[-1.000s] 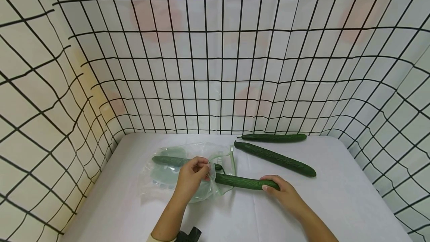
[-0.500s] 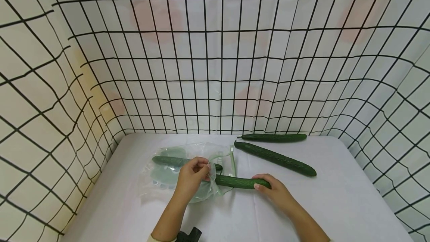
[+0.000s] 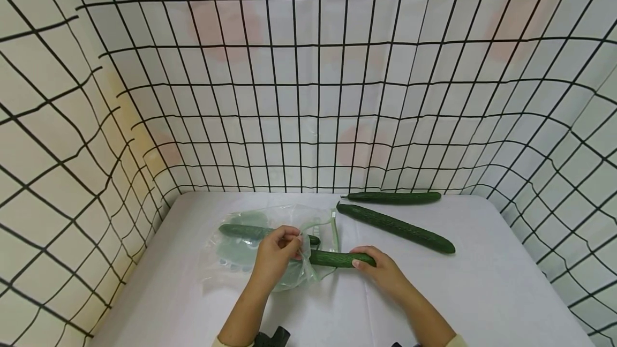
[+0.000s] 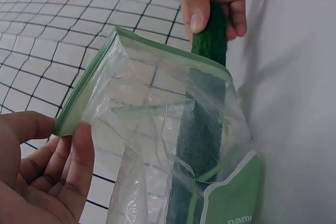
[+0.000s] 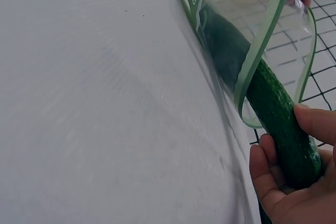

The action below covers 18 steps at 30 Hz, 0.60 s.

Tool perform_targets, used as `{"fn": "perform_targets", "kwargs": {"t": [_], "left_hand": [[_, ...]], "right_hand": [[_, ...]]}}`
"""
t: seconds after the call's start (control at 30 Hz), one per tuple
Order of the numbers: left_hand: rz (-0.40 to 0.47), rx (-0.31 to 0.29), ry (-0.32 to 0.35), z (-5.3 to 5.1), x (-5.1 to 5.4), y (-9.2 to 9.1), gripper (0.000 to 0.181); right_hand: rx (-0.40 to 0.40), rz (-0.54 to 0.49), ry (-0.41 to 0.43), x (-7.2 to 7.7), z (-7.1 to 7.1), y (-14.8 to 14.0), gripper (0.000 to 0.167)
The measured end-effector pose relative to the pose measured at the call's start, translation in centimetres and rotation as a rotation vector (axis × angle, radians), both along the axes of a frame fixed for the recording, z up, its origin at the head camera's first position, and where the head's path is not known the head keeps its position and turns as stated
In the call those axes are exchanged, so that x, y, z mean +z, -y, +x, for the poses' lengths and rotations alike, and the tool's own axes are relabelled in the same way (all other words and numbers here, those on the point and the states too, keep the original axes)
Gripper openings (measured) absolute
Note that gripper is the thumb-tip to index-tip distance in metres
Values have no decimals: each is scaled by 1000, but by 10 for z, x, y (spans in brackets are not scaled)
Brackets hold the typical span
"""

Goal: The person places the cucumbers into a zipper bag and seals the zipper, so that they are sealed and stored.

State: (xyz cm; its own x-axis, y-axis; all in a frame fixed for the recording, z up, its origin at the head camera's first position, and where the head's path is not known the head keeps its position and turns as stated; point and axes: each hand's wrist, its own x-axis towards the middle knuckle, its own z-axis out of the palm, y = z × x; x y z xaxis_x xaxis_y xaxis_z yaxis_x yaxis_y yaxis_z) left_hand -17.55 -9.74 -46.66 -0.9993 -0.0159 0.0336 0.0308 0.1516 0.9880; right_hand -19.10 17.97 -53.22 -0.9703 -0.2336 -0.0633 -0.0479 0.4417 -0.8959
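Note:
A clear zip bag (image 4: 147, 82) with a green edge lies on the table, its mouth facing right in the head view. The left hand (image 3: 278, 250) pinches the bag's rim between thumb and finger (image 4: 47, 166). A cucumber (image 3: 337, 259) lies partly inside the bag; its outer end is gripped by the right hand (image 3: 383, 272), thumb on one side and fingers on the other (image 5: 299, 171). The bag's green edge (image 5: 257, 51) runs round the cucumber (image 5: 278, 114). Another cucumber (image 3: 246, 231) shows through plastic behind the left hand.
Two more cucumbers lie at the back right of the white table (image 3: 482, 293): one along the back edge (image 3: 395, 197), one slanting in front of it (image 3: 397, 226). A black wire grid (image 3: 308, 117) stands behind and at both sides.
The right hand has moved left with the cucumber, and less of it shows outside the bag. The left hand has stayed at the bag's rim.

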Motion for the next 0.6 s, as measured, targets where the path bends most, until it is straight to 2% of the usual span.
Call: {"fn": "perform_targets", "kwargs": {"t": [0.23, 0.4, 0.6], "left_hand": [[9, 0, 2, 1, 1, 0, 18], [5, -2, 6, 1, 1, 0, 19], [3, -4, 1, 0, 0, 1, 19]], "right_hand": [[10, -42, 36, -2, -7, 12, 34], [24, -66, 26, -4, -10, 20, 38], [-30, -42, 23, -9, -15, 32, 32]]}}
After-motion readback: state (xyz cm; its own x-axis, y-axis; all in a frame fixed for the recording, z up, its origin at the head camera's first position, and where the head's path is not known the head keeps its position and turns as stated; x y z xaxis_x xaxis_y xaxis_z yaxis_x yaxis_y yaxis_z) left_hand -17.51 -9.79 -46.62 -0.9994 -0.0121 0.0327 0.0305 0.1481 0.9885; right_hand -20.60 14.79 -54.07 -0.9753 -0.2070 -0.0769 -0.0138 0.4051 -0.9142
